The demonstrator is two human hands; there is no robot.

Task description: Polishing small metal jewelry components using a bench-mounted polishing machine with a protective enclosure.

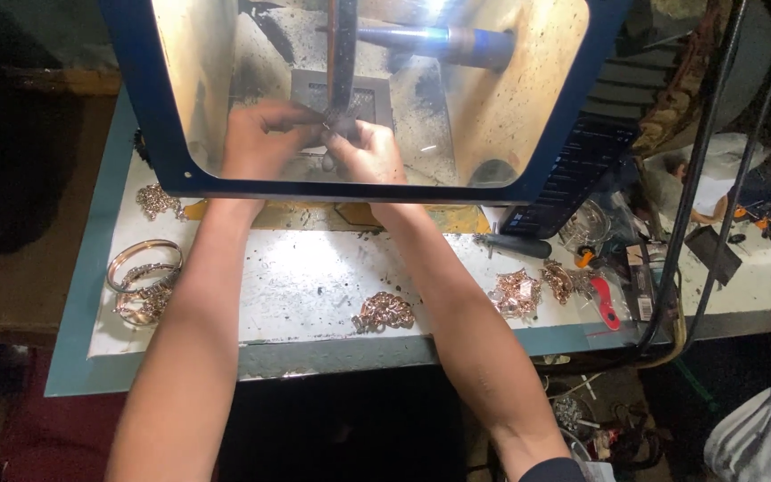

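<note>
Two bare forearms reach up across the bench (314, 277) from its near edge, and along that edge sits a little heap of rose-gold chain (384, 311) right between them. Off near the left edge there's a stack of bangles (143, 265) with more glittery bracelets just beside it, and toward the right end another couple of chain clusters (517, 293) near a red-handled tool (607, 303) and a dark-handled one (515, 244). Farther back, both hands are behind a clear shield with a blue frame (136, 98). The left hand (261, 141) and right hand (369, 153) are curled in tight, fingertips touching each other, pinching a small jewellery piece (336, 120) against the spinning polishing wheel (343, 54). It's too blurry to say exactly what the piece is. The wheel's shaft (439, 40) runs off right at the far side.
</note>
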